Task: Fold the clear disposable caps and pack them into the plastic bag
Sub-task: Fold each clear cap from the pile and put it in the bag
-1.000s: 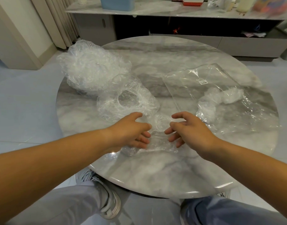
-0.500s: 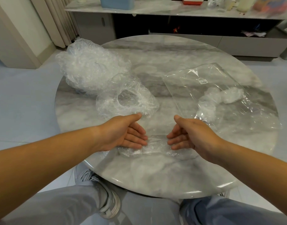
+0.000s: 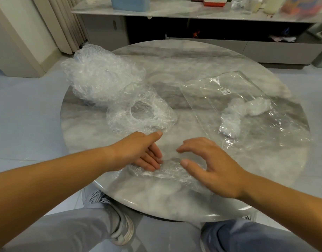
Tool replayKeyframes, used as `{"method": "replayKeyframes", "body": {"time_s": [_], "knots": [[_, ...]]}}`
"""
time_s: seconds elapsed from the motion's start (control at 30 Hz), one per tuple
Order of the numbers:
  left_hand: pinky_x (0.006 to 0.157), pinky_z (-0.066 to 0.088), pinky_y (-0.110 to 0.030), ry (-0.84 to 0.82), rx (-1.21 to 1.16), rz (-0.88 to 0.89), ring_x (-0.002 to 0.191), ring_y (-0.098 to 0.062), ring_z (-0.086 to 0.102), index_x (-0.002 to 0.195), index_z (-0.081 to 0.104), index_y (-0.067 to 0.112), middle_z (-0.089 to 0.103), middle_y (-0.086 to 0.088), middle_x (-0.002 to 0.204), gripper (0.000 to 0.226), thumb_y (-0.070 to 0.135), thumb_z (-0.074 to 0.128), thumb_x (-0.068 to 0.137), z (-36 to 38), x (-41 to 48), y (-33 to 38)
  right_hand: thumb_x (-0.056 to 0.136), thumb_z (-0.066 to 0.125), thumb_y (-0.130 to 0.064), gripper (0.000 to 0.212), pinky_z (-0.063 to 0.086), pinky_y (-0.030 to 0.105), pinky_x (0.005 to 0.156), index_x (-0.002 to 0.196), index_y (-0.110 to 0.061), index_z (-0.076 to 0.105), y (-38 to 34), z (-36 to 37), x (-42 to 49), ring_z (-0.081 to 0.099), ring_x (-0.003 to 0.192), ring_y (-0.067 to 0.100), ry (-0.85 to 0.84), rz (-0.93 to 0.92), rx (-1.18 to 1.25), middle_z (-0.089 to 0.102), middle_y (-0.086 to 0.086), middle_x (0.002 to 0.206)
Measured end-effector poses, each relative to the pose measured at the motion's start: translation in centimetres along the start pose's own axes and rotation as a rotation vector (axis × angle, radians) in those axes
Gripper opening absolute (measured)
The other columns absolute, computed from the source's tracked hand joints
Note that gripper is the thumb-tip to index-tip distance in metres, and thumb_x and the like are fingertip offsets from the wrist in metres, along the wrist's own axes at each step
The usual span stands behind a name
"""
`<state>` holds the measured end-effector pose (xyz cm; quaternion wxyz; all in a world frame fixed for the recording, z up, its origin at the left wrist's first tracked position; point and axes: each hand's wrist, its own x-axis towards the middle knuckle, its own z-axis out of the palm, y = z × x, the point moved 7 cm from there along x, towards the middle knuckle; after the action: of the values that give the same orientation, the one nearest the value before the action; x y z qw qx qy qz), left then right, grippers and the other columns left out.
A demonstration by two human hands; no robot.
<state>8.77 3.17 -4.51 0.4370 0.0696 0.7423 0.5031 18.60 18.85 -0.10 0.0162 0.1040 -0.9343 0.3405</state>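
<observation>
We see the left hand (image 3: 138,151) laid flat with straight fingers, its fingertips pressing on a flattened cap (image 3: 167,172) that lies crumpled into a narrow strip near the front edge of the round marble tabletop (image 3: 193,57). The thumb points away from the palm and grips nothing. The right hand (image 3: 211,164) arches over the right part of the same cap, thumb and forefinger spread in a loose curve with nothing between them. The clear film is hard to read against the marble, so we cannot say whether that thumb touches the cap or hovers just above it.

Just beyond the left hand sits a loose cap (image 3: 142,113), puffed open with its elastic ring facing up. Behind it, at the far left of the tabletop, a heap of caps (image 3: 102,77) rises in a shiny mound, and the two touch. On the right lies the plastic bag (image 3: 256,84), flat, with a white label (image 3: 226,92) on it. Inside the bag we make out packed caps (image 3: 234,115) as two whitish rolls meeting at an angle.
</observation>
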Motion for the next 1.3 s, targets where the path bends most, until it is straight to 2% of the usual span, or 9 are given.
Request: {"method": "replayKeyframes", "body": {"time_s": [0.13, 0.23, 0.5, 0.57, 0.67, 0.8, 0.93, 1.1, 1.3], "knots": [[0.075, 0.062, -0.042, 0.01, -0.059, -0.045, 0.084, -0.038, 0.075, 0.1, 0.067, -0.011, 0.072, -0.025, 0.085, 0.072, 0.058, 0.045, 0.099, -0.4, 0.2, -0.4, 0.096, 0.061, -0.041, 0.035, 0.047, 0.037, 0.097, 0.113, -0.012, 0.071, -2.1, 1.7, -1.5, 0.062, 0.115, 0.017, -0.069, -0.302, -0.121, 0.069, -0.001, 0.112], [0.078, 0.062, -0.045, 0.013, -0.072, -0.05, 0.084, -0.04, 0.075, 0.099, 0.064, -0.008, 0.069, -0.024, 0.086, 0.067, 0.056, 0.047, 0.1, -0.4, 0.2, -0.3, 0.095, 0.063, -0.036, 0.034, 0.049, 0.039, 0.092, 0.111, -0.008, 0.071, -1.6, 2.8, -2.2, 0.063, 0.11, 0.024, -0.126, -0.366, -0.177, 0.068, 0.004, 0.11], [0.074, 0.064, -0.041, 0.117, 0.017, 0.029, 0.079, -0.032, 0.076, 0.099, 0.067, -0.006, 0.072, -0.022, 0.087, 0.035, 0.029, 0.068, 0.096, -1.9, 0.1, 0.1, 0.097, 0.059, -0.04, 0.059, 0.042, 0.033, 0.107, 0.146, -0.009, 0.049, -0.4, 3.8, -2.6, 0.051, 0.133, 0.02, -0.177, -0.346, -0.284, 0.049, 0.007, 0.151], [0.065, 0.063, -0.036, 0.251, 0.187, 0.107, 0.069, -0.028, 0.073, 0.092, 0.067, 0.001, 0.073, -0.015, 0.076, 0.032, 0.032, 0.075, 0.09, -3.2, -0.3, 0.8, 0.099, 0.055, -0.042, 0.059, 0.042, 0.036, 0.107, 0.147, -0.009, 0.049, -0.2, 4.2, -2.5, 0.05, 0.132, 0.02, -0.191, -0.329, -0.319, 0.05, 0.004, 0.15], [0.062, 0.05, -0.029, 0.428, 0.751, 0.123, 0.071, -0.015, 0.064, 0.086, 0.062, 0.019, 0.067, 0.003, 0.077, 0.044, 0.061, 0.073, 0.08, -4.5, -1.6, 2.0, 0.1, 0.05, -0.047, 0.053, 0.041, 0.037, 0.105, 0.142, -0.014, 0.055, -0.2, 4.6, -2.4, 0.05, 0.128, 0.018, -0.21, -0.309, -0.363, 0.054, -0.002, 0.145], [0.066, 0.046, -0.032, 0.364, 0.959, -0.037, 0.077, -0.016, 0.063, 0.09, 0.06, 0.016, 0.068, -0.002, 0.085, 0.065, 0.08, 0.054, 0.08, -4.1, -2.4, 1.0, 0.103, 0.042, -0.052, 0.049, 0.041, 0.036, 0.101, 0.138, -0.02, 0.057, -0.1, 4.6, -1.8, 0.048, 0.124, 0.013, -0.229, -0.264, -0.353, 0.053, -0.008, 0.141], [0.063, 0.048, -0.033, 0.317, 0.888, -0.041, 0.064, -0.018, 0.061, 0.086, 0.063, 0.007, 0.071, -0.01, 0.078, 0.07, 0.077, 0.063, 0.077, -3.2, -1.9, 0.5, 0.103, 0.038, -0.055, 0.062, 0.034, 0.031, 0.105, 0.153, -0.02, 0.038, 0.0, 5.0, -1.4, 0.043, 0.122, 0.012, -0.254, -0.219, -0.374, 0.047, -0.008, 0.141], [0.051, 0.042, -0.025, 0.288, 0.668, -0.035, 0.049, -0.015, 0.052, 0.069, 0.047, 0.016, 0.05, 0.002, 0.055, 0.057, 0.063, 0.079, 0.073, -2.9, -0.8, -0.6, 0.103, 0.035, -0.055, 0.05, 0.034, 0.034, 0.105, 0.141, -0.026, 0.051, -0.3, 5.5, -1.6, 0.041, 0.121, 0.014, -0.278, -0.208, -0.406, 0.043, -0.005, 0.141], [0.049, 0.044, -0.024, 0.2, 0.311, -0.027, 0.056, -0.018, 0.053, 0.081, 0.056, 0.011, 0.053, -0.011, 0.071, 0.033, 0.031, 0.081, 0.084, -2.5, -0.6, -1.3, 0.104, 0.034, -0.055, 0.057, 0.022, 0.036, 0.115, 0.145, -0.02, 0.05, -0.4, 5.8, -2.2, 0.035, 0.139, 0.022, -0.261, -0.213, -0.504, 0.037, 0.001, 0.159]]}}
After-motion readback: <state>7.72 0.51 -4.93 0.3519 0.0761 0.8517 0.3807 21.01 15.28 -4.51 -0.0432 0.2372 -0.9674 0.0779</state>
